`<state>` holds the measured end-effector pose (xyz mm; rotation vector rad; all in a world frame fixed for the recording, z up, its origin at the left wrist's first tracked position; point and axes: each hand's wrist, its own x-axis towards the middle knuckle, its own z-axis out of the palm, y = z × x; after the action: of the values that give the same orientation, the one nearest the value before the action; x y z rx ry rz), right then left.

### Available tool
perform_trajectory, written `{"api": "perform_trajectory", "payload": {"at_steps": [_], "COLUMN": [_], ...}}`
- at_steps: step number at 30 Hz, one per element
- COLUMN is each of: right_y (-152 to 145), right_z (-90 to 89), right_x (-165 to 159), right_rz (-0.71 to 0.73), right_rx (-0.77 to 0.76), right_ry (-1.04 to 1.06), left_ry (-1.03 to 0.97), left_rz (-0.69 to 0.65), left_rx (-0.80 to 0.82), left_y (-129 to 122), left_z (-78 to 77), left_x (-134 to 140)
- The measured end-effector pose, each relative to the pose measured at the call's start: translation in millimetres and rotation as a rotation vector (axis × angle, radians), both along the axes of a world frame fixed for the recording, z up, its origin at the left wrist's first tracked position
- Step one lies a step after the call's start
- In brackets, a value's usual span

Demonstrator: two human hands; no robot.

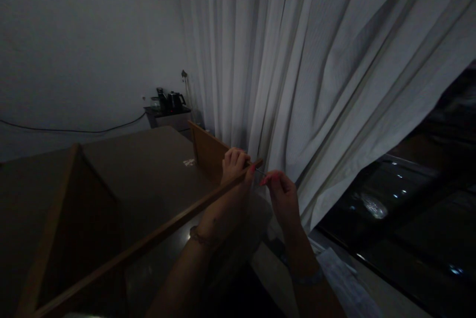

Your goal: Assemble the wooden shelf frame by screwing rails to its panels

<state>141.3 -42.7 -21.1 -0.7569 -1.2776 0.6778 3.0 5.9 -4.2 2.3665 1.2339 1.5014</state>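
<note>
My left hand [235,162] is closed round the far right corner of a wooden frame [178,219], with the thumb pressed near its end. Just to the right, my right hand [280,186] pinches a thin metal rod [260,172], whose far end meets the frame's corner. In this dim light I cannot make out what kind of tool or fastener the rod is. An upright wooden panel [208,147] joins the frame behind my left hand, and another panel [78,229] rises at the left.
Under the frame is a broad grey tabletop [148,159] with small pale pieces [189,162] on it. A long white curtain [253,50] hangs close behind my hands. A black kettle [174,100] stands on a far cabinet [171,120]. Dark window glass [401,229] lies to the right.
</note>
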Motion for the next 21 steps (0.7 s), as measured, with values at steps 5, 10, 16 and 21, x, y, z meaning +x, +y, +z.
{"api": "perform_trajectory", "payload": {"at_steps": [5,10,16,21], "right_y": [-6,-4,0,2], "right_z": [10.1,22.6,34.6,24.4], "right_x": [6,20,36,30], "right_rz": [0.004,0.187,0.238,0.145], "right_rx": [-0.005,-0.026,-0.027,0.101], "right_ry": [-0.104,-0.187,-0.349,-0.414], "left_ry": [-0.018,-0.05,-0.008,-0.021], "left_rz": [-0.051,-0.032,-0.008,-0.026], "left_rx": [0.037,0.031,0.028,0.008], "left_y": [-7,-2,1,-7], "left_z": [6.9,2.7,-1.5,5.1], "left_x": [-1,1,0,-1]}}
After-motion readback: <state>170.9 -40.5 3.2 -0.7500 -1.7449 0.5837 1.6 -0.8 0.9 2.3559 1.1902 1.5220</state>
